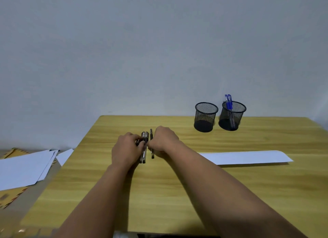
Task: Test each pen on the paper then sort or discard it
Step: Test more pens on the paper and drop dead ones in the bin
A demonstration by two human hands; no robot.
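Observation:
A small bunch of clear-barrelled pens lies lengthwise on the wooden table, with one dark pen set slightly apart to their right. My left hand rests on the bunch from the left, fingers curled on the pens. My right hand comes in from the right, fingertips pinching at the dark pen. A white sheet of paper lies to the right. Two black mesh cups stand at the back: the left cup looks empty, the right cup holds blue-capped pens.
A stack of white sheets lies on a lower surface left of the table, over a brown patterned envelope. A plain grey wall rises behind the table. The table's left edge runs diagonally near the stack.

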